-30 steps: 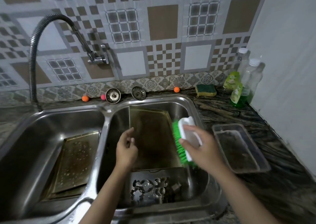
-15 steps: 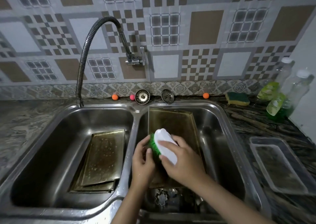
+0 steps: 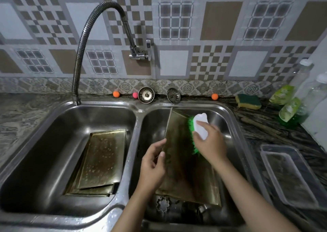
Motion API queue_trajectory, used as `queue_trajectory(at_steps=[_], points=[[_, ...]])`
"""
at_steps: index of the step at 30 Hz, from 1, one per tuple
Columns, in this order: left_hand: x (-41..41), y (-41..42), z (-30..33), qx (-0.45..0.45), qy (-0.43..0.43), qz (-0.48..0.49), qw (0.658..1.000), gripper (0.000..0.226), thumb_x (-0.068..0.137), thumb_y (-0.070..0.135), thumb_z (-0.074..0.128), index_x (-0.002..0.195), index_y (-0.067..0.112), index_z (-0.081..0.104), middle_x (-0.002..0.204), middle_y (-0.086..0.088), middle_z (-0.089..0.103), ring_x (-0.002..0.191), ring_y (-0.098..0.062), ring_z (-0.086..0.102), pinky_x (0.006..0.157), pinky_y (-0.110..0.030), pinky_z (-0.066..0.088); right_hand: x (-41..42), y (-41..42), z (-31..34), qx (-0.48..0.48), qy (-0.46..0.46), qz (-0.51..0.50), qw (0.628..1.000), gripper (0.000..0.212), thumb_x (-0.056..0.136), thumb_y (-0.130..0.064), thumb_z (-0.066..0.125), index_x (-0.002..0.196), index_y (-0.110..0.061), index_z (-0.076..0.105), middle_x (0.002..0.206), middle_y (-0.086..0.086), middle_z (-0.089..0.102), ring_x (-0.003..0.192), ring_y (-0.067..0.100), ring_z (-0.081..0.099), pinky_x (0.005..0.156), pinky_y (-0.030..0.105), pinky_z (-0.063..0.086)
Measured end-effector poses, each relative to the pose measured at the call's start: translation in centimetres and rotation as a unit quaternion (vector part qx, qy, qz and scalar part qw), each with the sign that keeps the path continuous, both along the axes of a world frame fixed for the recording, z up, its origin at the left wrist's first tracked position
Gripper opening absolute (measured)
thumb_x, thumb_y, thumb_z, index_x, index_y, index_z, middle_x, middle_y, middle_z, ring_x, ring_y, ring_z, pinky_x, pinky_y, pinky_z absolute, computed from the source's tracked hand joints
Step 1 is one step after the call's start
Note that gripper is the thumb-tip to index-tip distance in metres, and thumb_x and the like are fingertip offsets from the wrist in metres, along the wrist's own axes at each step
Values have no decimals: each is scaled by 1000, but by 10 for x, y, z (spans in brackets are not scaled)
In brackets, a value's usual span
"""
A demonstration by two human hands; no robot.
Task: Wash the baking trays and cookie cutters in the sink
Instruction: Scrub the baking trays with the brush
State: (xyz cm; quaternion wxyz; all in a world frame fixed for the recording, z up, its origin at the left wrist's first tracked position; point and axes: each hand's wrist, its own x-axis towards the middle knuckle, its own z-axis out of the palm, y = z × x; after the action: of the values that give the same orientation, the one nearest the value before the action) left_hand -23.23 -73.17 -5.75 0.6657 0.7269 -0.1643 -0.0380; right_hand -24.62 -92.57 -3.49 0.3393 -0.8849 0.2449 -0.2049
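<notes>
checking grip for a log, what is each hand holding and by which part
Left hand pinches the propped baking tray by its left edge; right hand grips the scrub brush by its white back.

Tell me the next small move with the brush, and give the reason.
Probably drag the brush down the tray toward its near end. The right hand holds it with the green bristles against the tray's upper right part, the left hand grips the tray's left edge to steady it, and the dark lower part looks unscrubbed.
</notes>
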Motion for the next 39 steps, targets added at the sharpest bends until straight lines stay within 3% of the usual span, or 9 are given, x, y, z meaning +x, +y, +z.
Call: queue_trajectory(at_steps=[6,11,16,21,25,29,31,36,39], points=[[14,14,4,-24,11,45,999,32,89,9,50,111,29,61,113,3,67,105,-9,63,88,-19,49,-40,65,-5,-10,-51,168,984,43,84,-37,62,127,-38,58,129,-10,47,107,7,51,83,26,49],[2,12,4,8,18,-1,1000,35,94,1,50,115,26,62,114,3,67,108,-11,62,92,-28,50,3,18,1,-10,0,29,1000,43,85,-38,61,127,-33,58,125,1,53,110,22,55,80,31,49],[10,20,9,-33,25,17,999,31,90,3,50,111,24,62,107,3,69,101,-6,65,87,-20,49,-45,70,-5,-21,-61,178,982,44,80,-42,59,124,-39,60,125,-8,51,103,10,55,79,26,50],[-2,13,5,8,29,-42,999,32,87,15,48,115,23,62,112,0,69,106,-14,64,91,-30,50,-3,21,5,-23,-8,39,999,43,83,-35,63,125,-31,60,120,2,55,104,24,57,80,35,51],[5,16,11,-5,21,-15,1000,31,89,7,49,110,25,61,105,4,68,96,-3,64,84,-18,49,-46,72,3,-26,-55,171,983,44,81,-42,59,124,-37,60,126,-8,50,104,10,53,78,26,49],[1,21,14,17,12,-15,1000,36,94,-3,49,114,24,62,106,-4,69,99,-19,64,87,-33,51,-24,10,-2,-23,11,61,998,43,86,-35,62,128,-32,57,122,0,53,105,22,57,74,30,49],[-4,10,14,18,15,-25,999,36,94,-3,49,117,22,61,111,-1,68,106,-15,63,92,-30,51,-20,22,-2,-5,-19,17,1000,42,85,-35,62,127,-32,58,124,1,53,108,24,56,79,34,52],[8,8,18,-36,34,64,997,39,94,-5,47,112,26,61,110,-1,68,101,-12,64,92,-35,52,-75,84,-14,-3,-80,158,984,43,83,-45,58,126,-44,55,135,-13,45,116,6,50,81,16,47],[5,6,23,-37,22,46,998,33,94,0,49,113,24,61,112,-2,68,106,-13,64,95,-35,50,-47,32,-18,5,-41,66,997,42,86,-37,64,127,-38,57,131,-4,49,114,18,54,74,20,49]])
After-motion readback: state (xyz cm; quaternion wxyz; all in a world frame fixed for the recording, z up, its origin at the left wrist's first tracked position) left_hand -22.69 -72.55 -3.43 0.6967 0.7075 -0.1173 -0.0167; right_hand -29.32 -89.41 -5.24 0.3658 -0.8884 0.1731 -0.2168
